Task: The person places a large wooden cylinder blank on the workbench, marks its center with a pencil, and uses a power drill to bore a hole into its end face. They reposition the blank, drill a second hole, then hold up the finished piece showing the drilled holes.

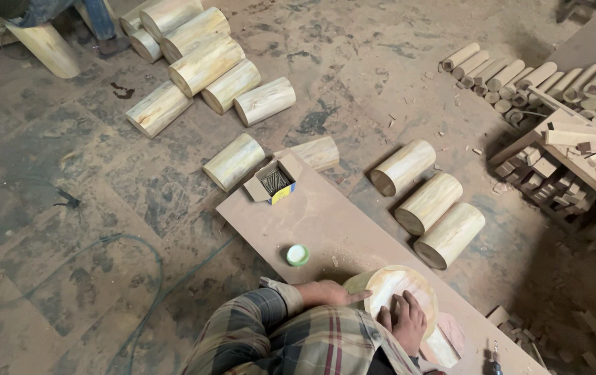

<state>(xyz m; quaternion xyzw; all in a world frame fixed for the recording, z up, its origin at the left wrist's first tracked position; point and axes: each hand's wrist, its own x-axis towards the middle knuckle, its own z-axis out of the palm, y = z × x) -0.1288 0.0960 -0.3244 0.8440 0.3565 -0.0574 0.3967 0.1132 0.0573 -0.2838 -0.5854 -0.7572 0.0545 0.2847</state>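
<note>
Both hands flat, fingers spread, on the wooden cylinder's end: left hand, right hand. Standing on the board surface near a green lid and nail box.

A pale round wooden cylinder is stood on end on a long brown board. Its side is steadied by the left hand; the right hand is laid flat on its top face. A small green round lid is seen just beyond the left hand, an open cardboard box of nails farther beyond. Three pale wooden cylinders lie beyond the right hand.
</note>
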